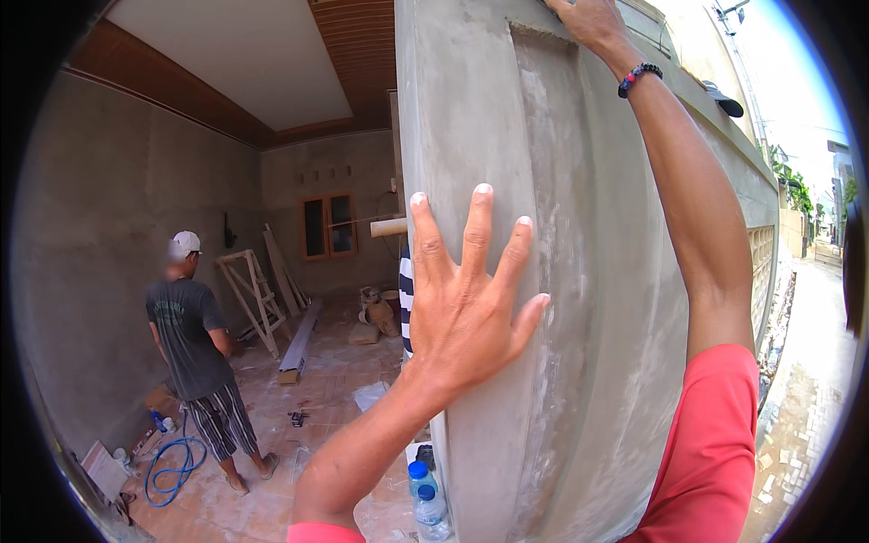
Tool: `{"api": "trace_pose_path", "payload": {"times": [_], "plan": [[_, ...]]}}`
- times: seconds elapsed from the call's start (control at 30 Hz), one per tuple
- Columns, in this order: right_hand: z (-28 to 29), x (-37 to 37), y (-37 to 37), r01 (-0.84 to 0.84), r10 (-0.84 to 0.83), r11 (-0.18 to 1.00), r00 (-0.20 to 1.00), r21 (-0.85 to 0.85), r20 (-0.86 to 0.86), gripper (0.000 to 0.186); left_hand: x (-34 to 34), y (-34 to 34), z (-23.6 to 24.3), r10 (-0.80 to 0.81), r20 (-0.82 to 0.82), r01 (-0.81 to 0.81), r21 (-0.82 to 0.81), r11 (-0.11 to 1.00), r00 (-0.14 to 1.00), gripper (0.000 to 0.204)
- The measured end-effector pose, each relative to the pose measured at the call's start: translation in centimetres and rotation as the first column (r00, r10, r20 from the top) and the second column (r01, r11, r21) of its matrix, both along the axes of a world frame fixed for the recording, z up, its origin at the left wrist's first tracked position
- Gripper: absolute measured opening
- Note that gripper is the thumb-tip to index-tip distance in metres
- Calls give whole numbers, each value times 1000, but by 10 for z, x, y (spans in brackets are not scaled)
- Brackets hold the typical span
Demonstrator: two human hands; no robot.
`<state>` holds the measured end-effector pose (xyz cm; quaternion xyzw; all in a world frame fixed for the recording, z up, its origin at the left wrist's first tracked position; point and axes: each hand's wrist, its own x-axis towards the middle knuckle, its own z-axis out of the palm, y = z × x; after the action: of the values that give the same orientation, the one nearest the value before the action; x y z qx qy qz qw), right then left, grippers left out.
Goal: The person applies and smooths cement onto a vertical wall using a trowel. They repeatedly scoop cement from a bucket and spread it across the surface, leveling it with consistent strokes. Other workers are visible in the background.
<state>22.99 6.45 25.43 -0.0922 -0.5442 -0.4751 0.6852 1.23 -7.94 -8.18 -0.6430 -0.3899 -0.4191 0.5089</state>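
Note:
My left hand (475,281) lies against a grey cement-plastered wall end (471,100), fingers spread and pointing up. Pale dust whitens its fingertips, and nothing is in it. My right arm reaches high, with a dark beaded bracelet (639,78) at the wrist. At the upper edge of the picture, my right hand (593,25) is partly cut off, near the top of a recessed panel (552,136) in the same wall. Its fingers are mostly out of view, so whether it grips anything is hidden. The panel's surface is rough and streaked beside the smoother plaster.
Inside the room to the left, a person (190,330) in a white cap stands facing away. Near them are a coiled blue hose (176,471) and a wooden trestle (253,299). Blue-capped bottles (430,511) stand by the wall's foot. A dark cap (724,100) rests on the right ledge.

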Motion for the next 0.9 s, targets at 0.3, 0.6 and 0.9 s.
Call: {"api": "trace_pose_path", "payload": {"times": [0.3, 0.6, 0.9], "plan": [[-56, -67, -79, -157, 168, 985, 960, -67, 226, 45, -9, -30, -3, 9, 24, -9, 2, 1000, 1000, 67], [-53, 53, 4, 66, -62, 997, 995, -49, 74, 44, -4, -27, -3, 25, 19, -25, 3, 1000, 1000, 71], [-29, 33, -2, -39, 40, 999, 998, -24, 56, 46, 3, -22, 1, 35, 28, -34, -21, 999, 999, 71]]}}
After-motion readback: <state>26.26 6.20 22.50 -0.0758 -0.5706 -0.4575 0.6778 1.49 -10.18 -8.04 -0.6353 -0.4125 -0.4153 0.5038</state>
